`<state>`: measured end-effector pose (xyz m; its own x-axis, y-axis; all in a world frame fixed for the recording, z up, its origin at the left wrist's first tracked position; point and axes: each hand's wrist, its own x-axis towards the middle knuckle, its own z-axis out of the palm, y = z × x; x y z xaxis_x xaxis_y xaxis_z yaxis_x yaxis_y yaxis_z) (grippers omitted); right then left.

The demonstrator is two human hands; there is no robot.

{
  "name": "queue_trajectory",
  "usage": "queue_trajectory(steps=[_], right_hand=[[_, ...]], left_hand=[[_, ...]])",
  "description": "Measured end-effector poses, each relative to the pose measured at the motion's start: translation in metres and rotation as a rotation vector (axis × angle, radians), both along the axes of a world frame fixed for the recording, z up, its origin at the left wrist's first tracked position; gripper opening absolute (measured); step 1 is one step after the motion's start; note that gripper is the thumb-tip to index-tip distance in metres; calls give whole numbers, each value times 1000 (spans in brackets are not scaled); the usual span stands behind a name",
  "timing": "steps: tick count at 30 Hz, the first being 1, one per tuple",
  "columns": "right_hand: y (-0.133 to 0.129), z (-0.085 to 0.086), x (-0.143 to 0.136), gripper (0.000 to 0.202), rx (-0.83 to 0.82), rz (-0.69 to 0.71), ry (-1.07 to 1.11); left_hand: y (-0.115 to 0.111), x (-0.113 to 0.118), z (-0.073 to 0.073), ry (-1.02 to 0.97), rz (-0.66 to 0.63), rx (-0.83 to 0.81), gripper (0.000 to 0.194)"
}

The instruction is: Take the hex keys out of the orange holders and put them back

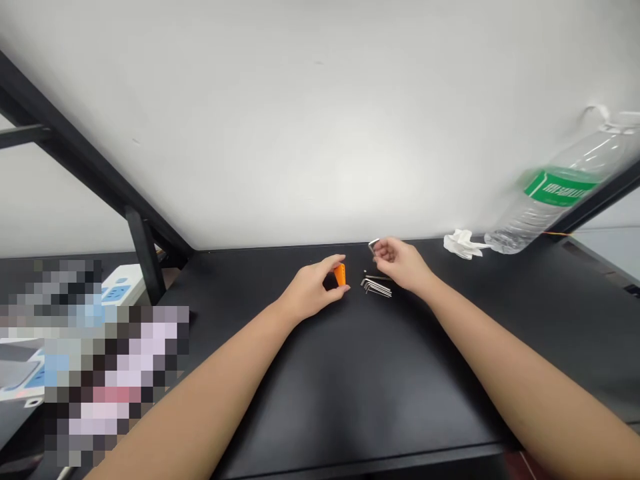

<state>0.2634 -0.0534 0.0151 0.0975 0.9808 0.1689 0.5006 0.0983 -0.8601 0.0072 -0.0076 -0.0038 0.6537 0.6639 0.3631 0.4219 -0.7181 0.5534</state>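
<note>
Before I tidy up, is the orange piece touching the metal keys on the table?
Apart: the head view shows black tabletop between the orange piece and keys.

Bright, soft light, its source out of view; the wall [320,127] is palest near the middle, and the table [415,400] carries a hazy sheen towards its front edge. The hex keys [379,288] and bottle [557,193] catch small glints, the lettering [569,189] smeared. Wide-angle distortion stretches the sides; coarse pixel blocks [125,373] hide part of the left

White lettering [569,191] — unreadable — marks the green bottle label [561,187].
</note>
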Motion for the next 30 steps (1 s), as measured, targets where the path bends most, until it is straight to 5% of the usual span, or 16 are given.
queue_trajectory(steps=[3, 6, 16, 19, 24, 30], right_hand=[[-5, 1, -15, 30, 38, 65, 521], [-11, 3, -31, 24, -8, 130, 750], [-14, -1, -36, 19, -11, 169, 737], [-14, -3, -37, 21, -33, 182, 632], [-15, -3, -36, 18, -16, 173, 101], [-13, -2, -16, 13, 173, 47, -407]], left_hand=[[-3, 1, 0, -24, -11, -12, 63], [-6, 3, 0, -56, -33, 15, 63], [-11, 6, 2, -95, -63, 42, 61], [-11, 6, 2, -80, -90, 51, 62], [-11, 7, 0, -110, -68, 62, 61], [-10, 6, -1, -181, -25, 53, 65]])
